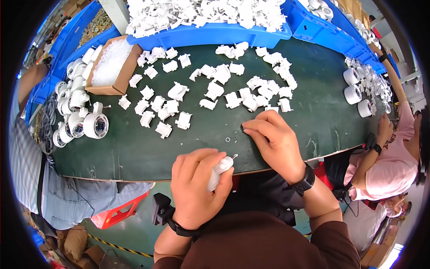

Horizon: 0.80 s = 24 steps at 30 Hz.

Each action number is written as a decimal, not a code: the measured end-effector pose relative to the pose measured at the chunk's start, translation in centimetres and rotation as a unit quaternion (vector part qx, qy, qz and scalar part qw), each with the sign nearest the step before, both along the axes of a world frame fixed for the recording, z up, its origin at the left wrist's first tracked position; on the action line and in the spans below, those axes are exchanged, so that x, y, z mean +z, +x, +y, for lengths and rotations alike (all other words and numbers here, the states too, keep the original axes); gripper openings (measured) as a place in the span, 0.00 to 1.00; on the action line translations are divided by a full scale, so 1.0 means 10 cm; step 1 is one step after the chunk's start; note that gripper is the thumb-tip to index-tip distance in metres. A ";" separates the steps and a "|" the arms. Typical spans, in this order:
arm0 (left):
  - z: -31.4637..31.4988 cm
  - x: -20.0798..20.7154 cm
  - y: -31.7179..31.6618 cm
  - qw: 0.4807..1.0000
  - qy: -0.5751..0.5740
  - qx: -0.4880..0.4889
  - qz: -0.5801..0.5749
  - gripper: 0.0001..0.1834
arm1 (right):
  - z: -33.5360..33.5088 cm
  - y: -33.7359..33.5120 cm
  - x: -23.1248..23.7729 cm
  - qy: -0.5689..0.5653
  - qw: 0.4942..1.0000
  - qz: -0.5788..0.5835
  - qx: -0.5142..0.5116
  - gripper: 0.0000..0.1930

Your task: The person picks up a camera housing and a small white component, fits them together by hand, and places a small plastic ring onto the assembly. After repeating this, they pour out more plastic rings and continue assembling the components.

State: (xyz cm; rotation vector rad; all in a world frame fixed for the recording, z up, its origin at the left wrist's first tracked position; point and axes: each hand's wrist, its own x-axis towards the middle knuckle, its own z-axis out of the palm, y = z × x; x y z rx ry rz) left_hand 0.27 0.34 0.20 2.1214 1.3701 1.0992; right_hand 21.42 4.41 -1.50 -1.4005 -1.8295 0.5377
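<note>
My left hand (195, 188) is wrapped round a rounded white plastic housing (223, 166) at the table's near edge. A thin pale tip sticks out from the housing's right side, and my fingers hide much of the rest. To the right, my right hand (278, 145) hovers over the green table (197, 132) with thumb and forefinger pinched together. Between those fingertips shows a small dark piece (242, 128), too small to name. A tiny pale ring (227, 139) lies on the table between my hands. Beyond them are scattered many white plastic brackets (215, 91).
A blue bin (210, 33) heaped with white parts stands at the back. At left are an open cardboard box (124, 83) of small clear pieces and several round white housings (96, 125). More white cylinders (352, 94) stand at right. People sit on both sides.
</note>
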 end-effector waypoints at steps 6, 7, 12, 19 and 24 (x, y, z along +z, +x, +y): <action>0.00 -0.01 0.02 0.999 0.001 0.008 0.032 0.17 | -0.19 -0.05 0.28 -0.178 0.955 0.208 0.110 0.09; 0.01 -0.01 0.03 1.000 0.006 0.005 0.026 0.17 | -0.22 -0.08 0.32 -0.204 0.937 0.245 0.142 0.09; 0.01 -0.03 0.01 1.000 0.010 0.008 0.024 0.18 | -0.24 -0.15 0.30 -0.190 0.946 0.216 0.151 0.10; 0.02 -0.06 -0.02 1.000 0.023 -0.002 0.019 0.20 | -0.13 -0.12 0.34 -0.243 0.916 0.245 0.204 0.12; 0.00 -0.08 -0.01 0.999 0.033 0.007 0.021 0.22 | -0.18 -0.21 0.33 -0.349 0.858 0.333 0.177 0.09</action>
